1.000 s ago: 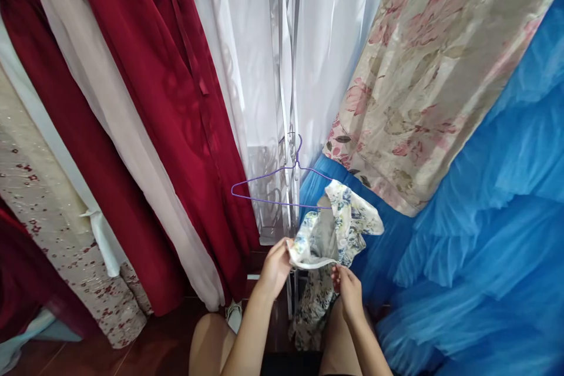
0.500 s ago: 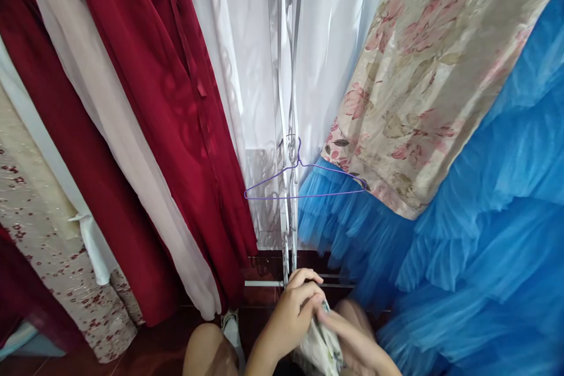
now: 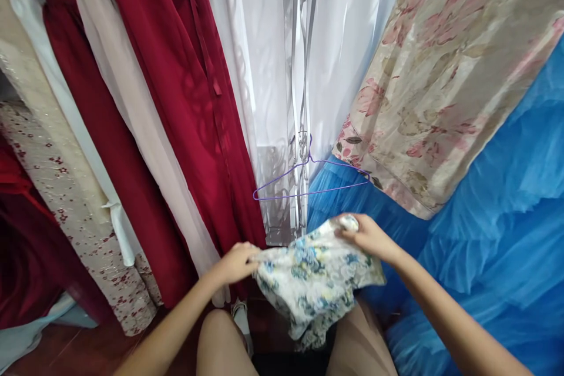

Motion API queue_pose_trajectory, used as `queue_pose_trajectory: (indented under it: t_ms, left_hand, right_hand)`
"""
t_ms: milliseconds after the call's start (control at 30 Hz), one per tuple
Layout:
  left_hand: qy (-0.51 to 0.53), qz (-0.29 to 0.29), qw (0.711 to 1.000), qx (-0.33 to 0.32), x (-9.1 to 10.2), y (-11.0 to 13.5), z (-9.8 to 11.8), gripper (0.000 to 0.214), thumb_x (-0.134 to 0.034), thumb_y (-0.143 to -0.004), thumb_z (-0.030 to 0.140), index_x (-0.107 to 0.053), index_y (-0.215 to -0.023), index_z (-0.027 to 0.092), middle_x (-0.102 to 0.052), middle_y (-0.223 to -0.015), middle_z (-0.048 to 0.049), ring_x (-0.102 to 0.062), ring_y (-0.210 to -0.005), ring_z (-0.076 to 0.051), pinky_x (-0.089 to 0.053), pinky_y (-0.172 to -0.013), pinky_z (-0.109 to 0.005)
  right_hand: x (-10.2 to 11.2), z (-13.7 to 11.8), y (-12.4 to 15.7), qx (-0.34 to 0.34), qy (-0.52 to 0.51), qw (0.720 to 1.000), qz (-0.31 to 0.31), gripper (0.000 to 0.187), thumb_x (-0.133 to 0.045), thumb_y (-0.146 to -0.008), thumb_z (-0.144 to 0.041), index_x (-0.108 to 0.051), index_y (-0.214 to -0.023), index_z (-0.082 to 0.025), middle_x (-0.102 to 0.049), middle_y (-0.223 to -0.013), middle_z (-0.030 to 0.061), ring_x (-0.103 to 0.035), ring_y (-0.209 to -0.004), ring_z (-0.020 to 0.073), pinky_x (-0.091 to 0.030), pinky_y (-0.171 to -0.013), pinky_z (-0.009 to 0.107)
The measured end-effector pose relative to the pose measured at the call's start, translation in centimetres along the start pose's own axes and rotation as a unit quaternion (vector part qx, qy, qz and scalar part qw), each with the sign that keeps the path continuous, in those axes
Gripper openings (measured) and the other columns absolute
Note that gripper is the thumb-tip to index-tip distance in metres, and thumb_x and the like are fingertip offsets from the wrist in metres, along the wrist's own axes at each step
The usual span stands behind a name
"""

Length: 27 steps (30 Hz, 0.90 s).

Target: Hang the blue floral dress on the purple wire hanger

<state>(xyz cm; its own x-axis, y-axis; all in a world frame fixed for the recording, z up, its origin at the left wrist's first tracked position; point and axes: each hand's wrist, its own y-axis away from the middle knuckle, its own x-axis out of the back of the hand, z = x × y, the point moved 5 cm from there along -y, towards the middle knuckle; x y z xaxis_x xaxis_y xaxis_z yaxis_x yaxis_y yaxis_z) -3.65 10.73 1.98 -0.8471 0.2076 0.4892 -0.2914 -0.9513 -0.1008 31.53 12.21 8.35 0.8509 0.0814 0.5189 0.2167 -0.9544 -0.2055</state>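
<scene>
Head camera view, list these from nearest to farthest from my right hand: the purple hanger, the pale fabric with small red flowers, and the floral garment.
1. Floral garment: gripped by your right hand, extending left.
2. Purple hanger: just above the garment.
3. Pale fabric: far left.

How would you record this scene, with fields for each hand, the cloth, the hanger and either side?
Left hand: grips one end of the floral cloth
Right hand: grips its other end
Floral cloth: white and blue, spread between the hands
Purple hanger: above the cloth in view
Left side: red garment
Right side: blue ruffled garment
</scene>
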Motion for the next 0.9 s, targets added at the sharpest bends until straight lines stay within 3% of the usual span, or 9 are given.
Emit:
queue_pose_trajectory:
  t_ms: [100,267,367,467,567,633,700,800,900]
  left_hand:
    - [-0.044,0.048,0.997,-0.031,4.9,-4.7,2.3,0.01,-0.071,-0.066,0.02,-0.066,-0.059,0.025,-0.064,-0.067,-0.0045,-0.053,-0.088,-0.028,-0.036,-0.097,-0.04]
    - [-0.098,0.116,0.984,-0.096,8.8,-9.0,5.7,0.012,-0.063,-0.078,0.019,-0.073,-0.082,0.024,-0.071,-0.106,-0.0073,-0.042,-0.118,-0.032,-0.017,-0.111,-0.049]
    - [-0.196,0.124,0.953,-0.193,8.1,-9.3,8.7,0.028,-0.057,-0.085,0.018,-0.072,-0.106,0.027,-0.067,-0.123,-0.0069,-0.039,-0.128,-0.032,-0.012,-0.112,-0.052]
    - [-0.248,0.126,0.925,-0.258,6.0,-9.6,11.5,0.034,-0.049,-0.091,0.018,-0.067,-0.118,0.028,-0.065,-0.127,-0.0062,-0.041,-0.131,-0.031,-0.019,-0.111,-0.05]
    - [-0.19,0.097,0.947,-0.24,4.3,-10.7,12.8,0.03,-0.045,-0.093,0.021,-0.065,-0.115,0.023,-0.07,-0.107,-0.0059,-0.058,-0.105,-0.025,-0.04,-0.094,-0.037]
    - [-0.171,0.082,0.957,-0.221,3.7,-11.3,13.1,0.028,-0.043,-0.093,0.021,-0.064,-0.112,0.02,-0.069,-0.09,-0.0037,-0.061,-0.083,-0.021,-0.044,-0.079,-0.03]
    - [-0.191,0.088,0.952,-0.221,3.6,-11.3,13.5,0.03,-0.04,-0.093,0.02,-0.064,-0.11,0.019,-0.068,-0.087,-0.0032,-0.061,-0.08,-0.021,-0.044,-0.077,-0.029]
    - [-0.22,0.096,0.942,-0.234,3.5,-10.6,14.2,0.033,-0.036,-0.093,0.019,-0.066,-0.108,0.019,-0.068,-0.09,-0.0031,-0.062,-0.083,-0.021,-0.043,-0.078,-0.028]
    - [-0.229,0.093,0.941,-0.232,3.4,-10.2,14.8,0.032,-0.035,-0.091,0.018,-0.067,-0.098,0.019,-0.066,-0.083,-0.0014,-0.06,-0.076,-0.019,-0.042,-0.075,-0.028]
  right_hand:
    - [1.3,0.0,-4.5,0.047,0.112,0.991,0.064,0.042,-0.065,-0.079,-0.03,-0.07,-0.118,-0.014,-0.074,-0.115,0.0117,-0.067,-0.102,0.0298,-0.047,-0.091,0.037]
    - [1.3,0.8,-8.4,0.03,0.306,0.95,0.054,0.05,-0.05,-0.095,-0.038,-0.057,-0.137,-0.012,-0.075,-0.113,0.0158,-0.069,-0.104,0.0294,-0.048,-0.083,0.033]
    - [0.5,0.6,-8.7,0.038,0.357,0.933,0.024,0.04,-0.052,-0.095,-0.038,-0.066,-0.123,-0.014,-0.076,-0.108,0.0171,-0.07,-0.102,0.0303,-0.046,-0.078,0.03]
    - [-0.7,-0.3,-8.0,0.057,0.365,0.929,0.003,0.034,-0.052,-0.095,-0.038,-0.072,-0.108,-0.014,-0.077,-0.095,0.0173,-0.071,-0.093,0.0312,-0.045,-0.072,0.03]
    - [-1.5,-1.1,-6.5,0.076,0.36,0.93,-0.015,0.033,-0.054,-0.094,-0.041,-0.071,-0.107,-0.017,-0.077,-0.096,0.0145,-0.071,-0.091,0.03,-0.044,-0.072,0.029]
    - [-1.3,-1.2,-5.2,0.103,0.334,0.936,-0.033,0.042,-0.063,-0.087,-0.042,-0.065,-0.123,-0.02,-0.076,-0.103,0.011,-0.07,-0.096,0.0289,-0.045,-0.075,0.028]
    - [0.1,-0.8,-3.9,0.125,0.286,0.95,-0.014,0.065,-0.068,-0.082,-0.04,-0.05,-0.142,-0.021,-0.075,-0.107,0.0095,-0.069,-0.1,0.0285,-0.047,-0.078,0.029]
    - [4.2,0.8,-2.9,0.102,0.214,0.965,0.113,0.081,-0.064,-0.084,-0.039,-0.031,-0.153,-0.014,-0.074,-0.101,0.011,-0.07,-0.087,0.027,-0.05,-0.076,0.033]
    - [8.1,2.0,-3.4,0.062,0.193,0.965,0.168,0.077,-0.069,-0.079,-0.039,-0.045,-0.146,-0.01,-0.073,-0.109,0.0157,-0.069,-0.084,0.0277,-0.051,-0.08,0.037]
